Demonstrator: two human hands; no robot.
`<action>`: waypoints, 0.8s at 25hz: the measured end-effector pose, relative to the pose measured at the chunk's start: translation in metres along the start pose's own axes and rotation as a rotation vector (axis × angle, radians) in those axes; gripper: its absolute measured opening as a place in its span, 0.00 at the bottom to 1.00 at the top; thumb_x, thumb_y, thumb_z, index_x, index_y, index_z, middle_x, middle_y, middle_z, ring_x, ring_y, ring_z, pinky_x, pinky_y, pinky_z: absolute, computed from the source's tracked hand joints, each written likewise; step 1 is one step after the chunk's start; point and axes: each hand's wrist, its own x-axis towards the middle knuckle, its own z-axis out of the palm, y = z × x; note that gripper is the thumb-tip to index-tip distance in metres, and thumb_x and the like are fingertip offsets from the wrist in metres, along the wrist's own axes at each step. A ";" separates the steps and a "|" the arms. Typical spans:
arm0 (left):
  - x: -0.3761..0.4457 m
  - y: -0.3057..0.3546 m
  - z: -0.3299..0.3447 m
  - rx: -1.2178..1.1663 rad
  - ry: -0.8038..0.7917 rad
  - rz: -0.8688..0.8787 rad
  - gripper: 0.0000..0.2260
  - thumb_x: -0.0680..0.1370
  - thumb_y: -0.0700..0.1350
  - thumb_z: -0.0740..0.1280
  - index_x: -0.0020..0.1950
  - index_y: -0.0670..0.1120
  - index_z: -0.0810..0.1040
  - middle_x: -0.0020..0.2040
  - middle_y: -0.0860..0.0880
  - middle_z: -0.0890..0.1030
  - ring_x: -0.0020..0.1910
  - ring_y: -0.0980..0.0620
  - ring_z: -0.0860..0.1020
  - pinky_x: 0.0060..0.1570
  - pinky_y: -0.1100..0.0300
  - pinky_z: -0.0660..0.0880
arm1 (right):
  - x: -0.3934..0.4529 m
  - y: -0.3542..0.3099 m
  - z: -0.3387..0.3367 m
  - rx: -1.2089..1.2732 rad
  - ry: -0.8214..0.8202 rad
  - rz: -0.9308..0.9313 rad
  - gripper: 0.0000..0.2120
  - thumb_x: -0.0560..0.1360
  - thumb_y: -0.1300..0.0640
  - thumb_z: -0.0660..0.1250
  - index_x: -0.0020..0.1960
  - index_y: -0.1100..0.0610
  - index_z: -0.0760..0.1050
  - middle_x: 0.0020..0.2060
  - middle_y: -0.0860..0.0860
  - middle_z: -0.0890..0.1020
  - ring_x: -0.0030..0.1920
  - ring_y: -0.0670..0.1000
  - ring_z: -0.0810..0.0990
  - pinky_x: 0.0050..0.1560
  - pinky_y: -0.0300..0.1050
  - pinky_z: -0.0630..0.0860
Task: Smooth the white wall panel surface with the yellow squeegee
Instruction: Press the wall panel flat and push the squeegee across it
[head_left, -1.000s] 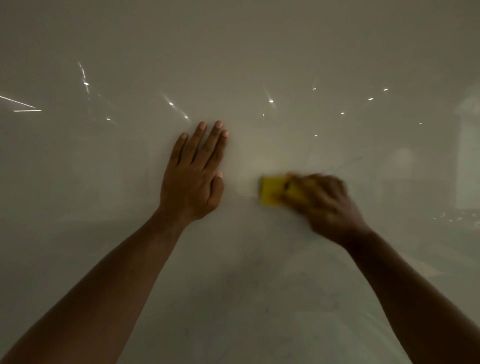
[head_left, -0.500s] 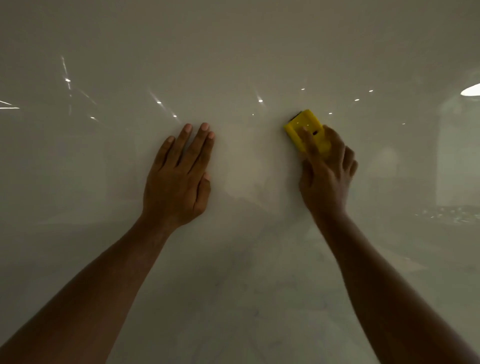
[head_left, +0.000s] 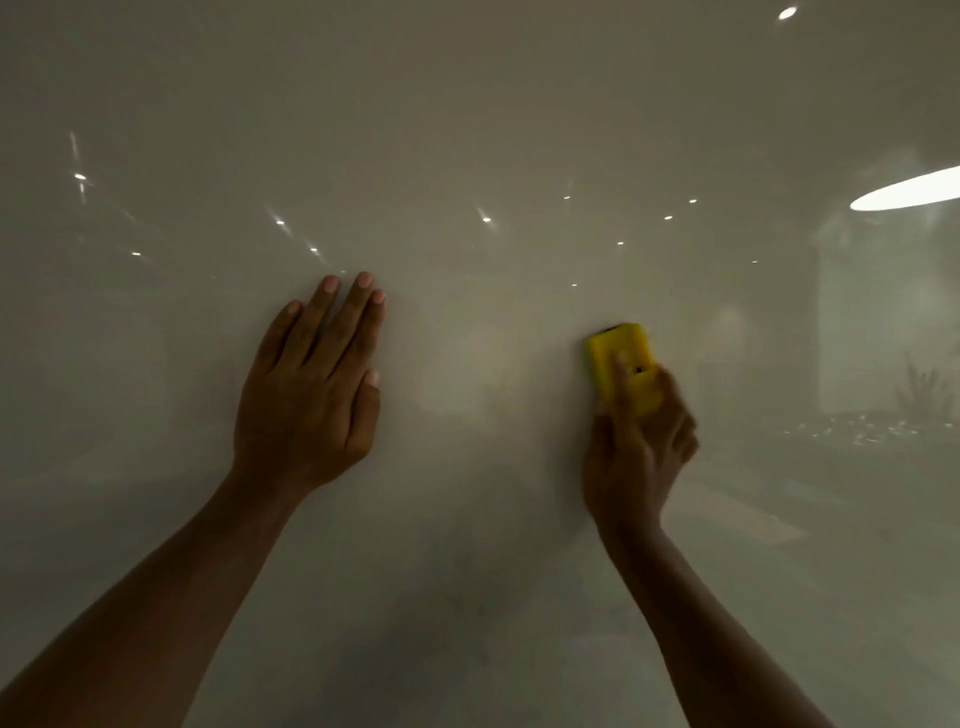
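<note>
A glossy white wall panel (head_left: 467, 130) fills the whole view. My right hand (head_left: 636, 447) grips the yellow squeegee (head_left: 618, 358) and presses it against the panel, right of centre, with its dark edge pointing up. My fingers cover the squeegee's lower half. My left hand (head_left: 311, 384) lies flat on the panel to the left, palm down, fingers together and pointing up, holding nothing. A wide gap of bare panel separates the two hands.
The panel mirrors several small ceiling lights (head_left: 485, 219) and one large bright oval light (head_left: 904, 192) at the right edge. Dim reflections of a room and a plant (head_left: 924, 389) show at the right.
My right hand swung the squeegee from a sideways stroke near centre up to the right, then slid it down somewhat. My left hand stayed flat on the panel. The view tilted up slightly.
</note>
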 end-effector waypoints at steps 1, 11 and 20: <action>0.000 0.000 0.000 0.001 -0.001 -0.003 0.29 0.85 0.48 0.53 0.86 0.42 0.60 0.86 0.45 0.60 0.85 0.43 0.59 0.83 0.43 0.58 | -0.011 -0.002 0.000 0.000 -0.089 -0.289 0.27 0.79 0.55 0.61 0.79 0.48 0.68 0.73 0.63 0.69 0.63 0.64 0.70 0.61 0.57 0.66; -0.002 0.002 0.000 0.002 0.005 -0.012 0.28 0.85 0.48 0.54 0.86 0.42 0.60 0.86 0.45 0.60 0.85 0.43 0.59 0.83 0.43 0.58 | -0.007 -0.025 0.001 0.083 -0.103 -0.395 0.26 0.75 0.60 0.69 0.73 0.47 0.76 0.72 0.59 0.75 0.62 0.63 0.74 0.61 0.55 0.70; -0.005 0.002 0.002 -0.011 0.001 -0.032 0.28 0.86 0.48 0.55 0.86 0.43 0.60 0.86 0.45 0.60 0.85 0.44 0.59 0.83 0.45 0.58 | -0.076 -0.028 0.006 0.060 -0.051 -0.334 0.25 0.79 0.56 0.63 0.75 0.45 0.72 0.73 0.58 0.71 0.63 0.63 0.74 0.61 0.55 0.68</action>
